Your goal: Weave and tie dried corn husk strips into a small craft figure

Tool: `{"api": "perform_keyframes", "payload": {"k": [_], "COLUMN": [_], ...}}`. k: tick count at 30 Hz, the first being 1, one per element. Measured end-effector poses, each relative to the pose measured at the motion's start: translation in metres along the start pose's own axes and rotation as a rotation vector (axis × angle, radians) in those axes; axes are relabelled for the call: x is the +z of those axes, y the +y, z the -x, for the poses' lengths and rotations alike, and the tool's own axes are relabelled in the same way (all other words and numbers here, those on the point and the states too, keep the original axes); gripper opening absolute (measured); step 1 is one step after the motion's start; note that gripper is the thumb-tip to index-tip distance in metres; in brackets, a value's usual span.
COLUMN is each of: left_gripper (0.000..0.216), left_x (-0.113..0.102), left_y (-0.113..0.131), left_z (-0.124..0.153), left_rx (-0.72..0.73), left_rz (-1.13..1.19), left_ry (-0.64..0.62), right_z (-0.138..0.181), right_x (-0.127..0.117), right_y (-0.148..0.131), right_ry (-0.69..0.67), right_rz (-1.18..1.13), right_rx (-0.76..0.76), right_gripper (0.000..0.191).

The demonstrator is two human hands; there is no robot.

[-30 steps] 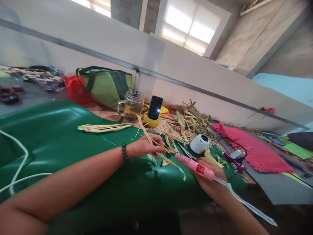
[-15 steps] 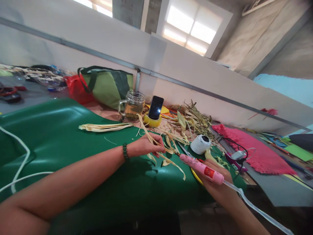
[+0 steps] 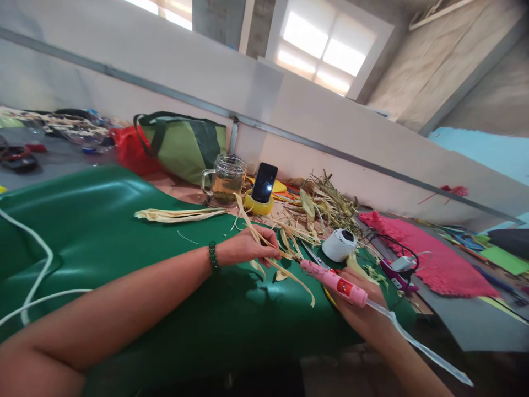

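My left hand (image 3: 257,245), with a green bead bracelet (image 3: 212,256) at the wrist, pinches long pale dried husk strips (image 3: 295,275). My right hand (image 3: 359,295) is wrapped round a pink hot glue gun (image 3: 333,282), its handle hidden by the fingers. The gun's nozzle points left and sits close to the husk strips at my left fingertips; whether it touches them I cannot tell. A translucent glue stick (image 3: 421,344) trails from the gun's back end. Scissors (image 3: 316,256) lie just behind the gun, beside a white thread spool (image 3: 339,245).
A green mat (image 3: 103,220) covers the table, with a husk bundle (image 3: 177,215) on it. Behind stand a glass mug (image 3: 227,179), a phone (image 3: 264,182) against a yellow tape roll (image 3: 259,205), and a green bag (image 3: 185,146). Dried stalks (image 3: 330,204) and pink cloth (image 3: 430,256) lie rightward.
The glue gun has shifted slightly left in my right hand, and its trailing glue stick has swung left. My left hand keeps its hold on the husk strips.
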State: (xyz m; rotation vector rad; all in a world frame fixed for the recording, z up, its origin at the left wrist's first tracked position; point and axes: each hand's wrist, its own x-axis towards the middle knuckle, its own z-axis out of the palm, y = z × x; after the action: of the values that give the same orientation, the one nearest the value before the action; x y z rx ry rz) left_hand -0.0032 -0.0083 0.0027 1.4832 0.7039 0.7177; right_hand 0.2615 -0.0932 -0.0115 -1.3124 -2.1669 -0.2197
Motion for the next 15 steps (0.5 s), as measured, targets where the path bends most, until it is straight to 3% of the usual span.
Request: {"api": "perform_keyframes", "payload": {"k": [6, 9, 15], "left_gripper": [0.026, 0.028, 0.027], "left_x": [0.000, 0.000, 0.000], "left_y": [-0.002, -0.002, -0.001], "left_z": [-0.001, -0.001, 0.000], "left_rx": [-0.001, -0.001, 0.009], "left_rz": [-0.001, 0.007, 0.012], "left_ry": [0.002, 0.003, -0.005], "right_z": [-0.003, -0.006, -0.008], "right_x": [-0.005, -0.005, -0.005], "right_y": [-0.008, -0.012, -0.016], "right_ry": [-0.041, -0.002, 0.012], "right_rz": [-0.164, -0.231, -0.157], "right_rx": [0.067, 0.102, 0.097], "right_gripper": [0.025, 0.031, 0.036]}}
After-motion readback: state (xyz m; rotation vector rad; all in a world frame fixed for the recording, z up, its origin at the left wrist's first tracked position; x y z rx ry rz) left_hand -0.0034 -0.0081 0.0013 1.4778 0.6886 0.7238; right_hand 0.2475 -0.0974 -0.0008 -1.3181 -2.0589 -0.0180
